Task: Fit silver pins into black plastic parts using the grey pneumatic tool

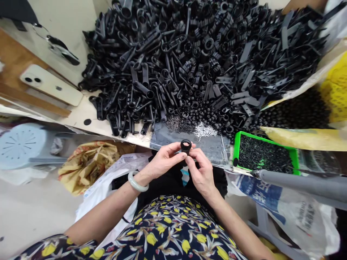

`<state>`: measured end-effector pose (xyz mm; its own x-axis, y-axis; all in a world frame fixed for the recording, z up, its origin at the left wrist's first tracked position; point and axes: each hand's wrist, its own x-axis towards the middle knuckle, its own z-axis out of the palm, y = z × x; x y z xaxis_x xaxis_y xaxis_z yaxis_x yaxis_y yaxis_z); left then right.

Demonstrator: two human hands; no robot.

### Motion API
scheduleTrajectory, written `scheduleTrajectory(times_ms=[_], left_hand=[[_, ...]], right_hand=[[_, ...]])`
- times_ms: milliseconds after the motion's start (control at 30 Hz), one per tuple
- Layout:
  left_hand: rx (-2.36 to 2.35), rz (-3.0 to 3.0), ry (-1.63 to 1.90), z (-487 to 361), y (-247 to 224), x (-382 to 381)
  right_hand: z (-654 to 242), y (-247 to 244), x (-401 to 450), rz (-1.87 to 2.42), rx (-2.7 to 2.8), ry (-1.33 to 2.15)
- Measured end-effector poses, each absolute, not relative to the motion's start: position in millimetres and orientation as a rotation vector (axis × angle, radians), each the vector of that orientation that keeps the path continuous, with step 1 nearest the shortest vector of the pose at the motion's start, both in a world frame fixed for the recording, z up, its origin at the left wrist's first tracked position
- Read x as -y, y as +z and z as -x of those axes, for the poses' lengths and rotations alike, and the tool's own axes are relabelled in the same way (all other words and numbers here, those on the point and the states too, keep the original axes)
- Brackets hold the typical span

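Between my two hands, just over the table's front edge, is a black plastic ring-shaped part (185,145) with its round opening facing up. My left hand (171,156) has thumb and fingers closed on its left side. On its right side my right hand (200,169) pinches the lower portion with thumb and fingertips. The part's lower end is hidden by my fingers. Beyond them, on a dark grey mat (173,138), lie a heap of small silvery pins (205,130) and a pile of tiny dark pieces (177,124).
A huge pile of black plastic parts (162,54) covers the table. Right of the mat stands a green tray (296,162) of small black pieces, with a grey tool (295,182) in front. A white phone (51,85) leans at left; a blue stool (21,144) stands below.
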<state>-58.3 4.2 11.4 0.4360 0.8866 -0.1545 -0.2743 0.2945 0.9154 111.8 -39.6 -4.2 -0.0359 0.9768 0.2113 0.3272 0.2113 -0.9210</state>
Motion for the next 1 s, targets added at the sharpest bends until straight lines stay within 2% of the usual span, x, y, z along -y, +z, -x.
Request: scheduleTrajectory(times_ms=[467,767,1000], left_hand=[[-0.922,-0.757,1.039,42.4,26.6,9.8],[-0.992,-0.648,1.207,41.0,23.3,5.0],[-0.975,-0.59,1.07,44.9,24.9,17.1]], right_hand=[[-123.7,-3.4,29.5,1.278,1.426,0.822],[-109.7,-18.0,30.4,1.168,1.374,1.322],[-100.2,-11.8,29.1,1.13,1.463,1.5]])
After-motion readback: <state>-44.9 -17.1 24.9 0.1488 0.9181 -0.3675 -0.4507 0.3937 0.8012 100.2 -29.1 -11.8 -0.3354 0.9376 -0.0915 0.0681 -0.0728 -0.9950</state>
